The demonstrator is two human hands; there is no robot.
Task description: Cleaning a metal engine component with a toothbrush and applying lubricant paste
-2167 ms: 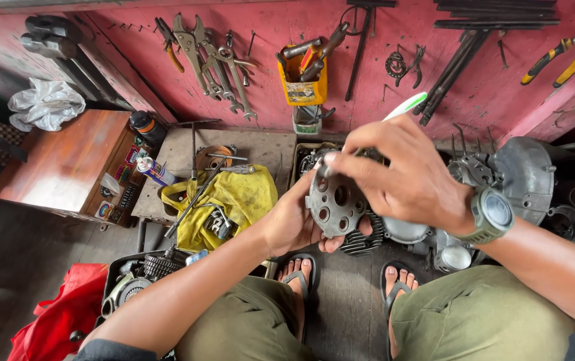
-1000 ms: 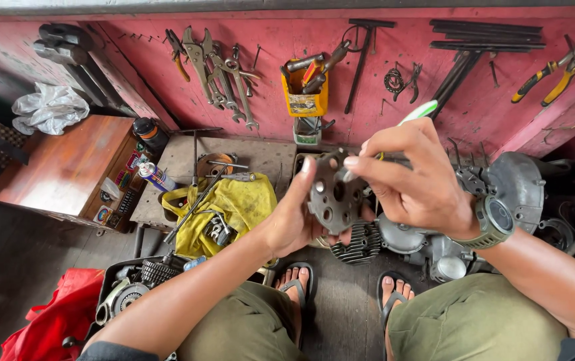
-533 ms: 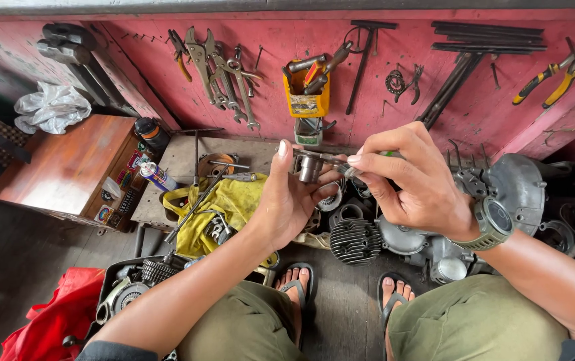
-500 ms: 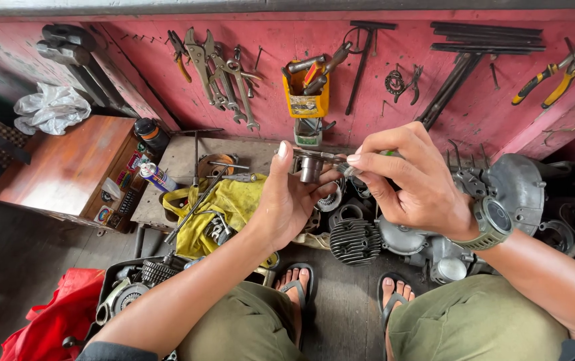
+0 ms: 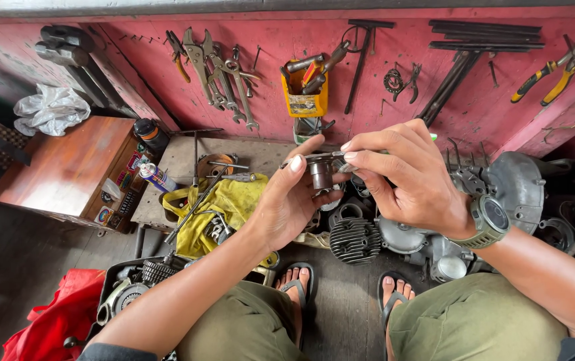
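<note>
Whereas two seconds ago the round grey metal engine plate [image 5: 321, 167] faced the camera flat, showing its toothed rim and holes, it is now turned edge-on, so only a thin rim and a short dark cylindrical hub hanging below it show. Its flat face points up toward twelve o'clock and its long axis runs from nine to three o'clock. It sits high in the middle of the view, in front of the pink wall [image 5: 394, 87], above the black finned cylinder [image 5: 354, 239] on the floor.

The left hand [image 5: 287, 200] is half open: the palm cups the plate from seven o'clock, the thumb stands up at its nine o'clock edge, and the fingers curl under the hub. The right hand [image 5: 408, 177], with a green wristwatch [image 5: 491, 220] on its wrist, comes in from four o'clock; its fingers are bunched, and thumb and forefinger pinch at the plate's three o'clock edge. A green-tipped tool [image 5: 432, 137] peeks out behind its knuckles; how it is gripped I cannot tell.

At eight o'clock from the hands, a yellow cloth [image 5: 234, 204] lies crumpled with spanners on it.
</note>
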